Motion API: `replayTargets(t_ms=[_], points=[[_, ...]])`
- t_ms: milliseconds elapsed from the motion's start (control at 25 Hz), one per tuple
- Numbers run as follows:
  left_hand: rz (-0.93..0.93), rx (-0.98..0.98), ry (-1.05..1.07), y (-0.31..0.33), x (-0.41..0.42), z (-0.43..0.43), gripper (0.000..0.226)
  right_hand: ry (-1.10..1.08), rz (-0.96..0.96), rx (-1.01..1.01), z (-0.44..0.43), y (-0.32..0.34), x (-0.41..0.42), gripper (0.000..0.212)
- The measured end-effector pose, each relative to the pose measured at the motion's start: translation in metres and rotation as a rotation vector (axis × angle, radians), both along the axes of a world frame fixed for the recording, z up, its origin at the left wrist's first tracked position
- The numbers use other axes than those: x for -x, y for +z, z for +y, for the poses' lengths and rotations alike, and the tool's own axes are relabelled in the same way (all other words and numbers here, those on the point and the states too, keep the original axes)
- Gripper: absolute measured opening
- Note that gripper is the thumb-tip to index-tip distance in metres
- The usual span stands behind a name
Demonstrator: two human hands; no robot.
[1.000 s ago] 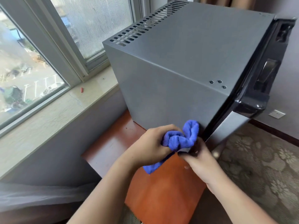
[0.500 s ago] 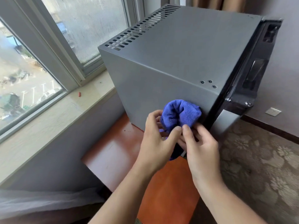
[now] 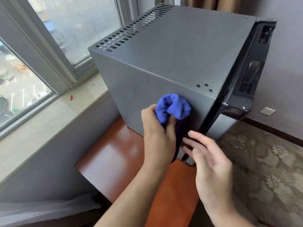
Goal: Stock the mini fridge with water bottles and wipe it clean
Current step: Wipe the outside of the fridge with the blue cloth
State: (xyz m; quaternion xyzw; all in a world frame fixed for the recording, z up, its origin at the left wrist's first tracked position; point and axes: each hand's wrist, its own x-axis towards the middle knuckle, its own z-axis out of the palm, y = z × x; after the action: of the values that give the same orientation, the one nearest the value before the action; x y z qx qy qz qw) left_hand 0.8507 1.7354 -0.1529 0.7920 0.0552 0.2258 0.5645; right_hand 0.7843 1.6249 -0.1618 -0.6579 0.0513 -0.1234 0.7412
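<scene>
- The bunched blue microfibre cloth (image 3: pixel 173 106) sits against the near grey side panel of the boxy grey metal mini fridge (image 3: pixel 164 63), low and towards its front edge.
- The left hand (image 3: pixel 157 128) grips the cloth, fingers curled round its lower folds; a tail of it hangs down in shadow.
- The right hand (image 3: pixel 211 163) is just right of the tail, fingers loosely spread and holding nothing.
- The cloth looks soft, light and floppy; a bunched grip with the pad pressed flat should suit wiping.
- The fridge is probably heavy and rigid, with a smooth panel.
- The fridge stands on a glossy reddish wooden stand (image 3: pixel 114 161); its black door (image 3: pixel 246 79) lies on the right.
- The pale stone windowsill (image 3: pixel 49 115) on the left crowds the far side.
- No water bottles are in view.
</scene>
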Motion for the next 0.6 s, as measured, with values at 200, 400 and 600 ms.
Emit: replayTargets(t_ms=[200,400,600], points=[[0.122,0.089,0.291,0.011,-0.065,0.085,0.018,0.036,0.005,0.067,-0.001,0.014,-0.020,0.030],[0.065,0.121,0.223,0.015,-0.045,0.051,0.019,0.000,-0.004,0.117,-0.008,0.013,-0.022,0.031],[0.006,-0.015,-0.134,0.010,0.014,-0.021,0.033,-0.113,-0.058,0.121,-0.010,0.018,-0.016,0.035]])
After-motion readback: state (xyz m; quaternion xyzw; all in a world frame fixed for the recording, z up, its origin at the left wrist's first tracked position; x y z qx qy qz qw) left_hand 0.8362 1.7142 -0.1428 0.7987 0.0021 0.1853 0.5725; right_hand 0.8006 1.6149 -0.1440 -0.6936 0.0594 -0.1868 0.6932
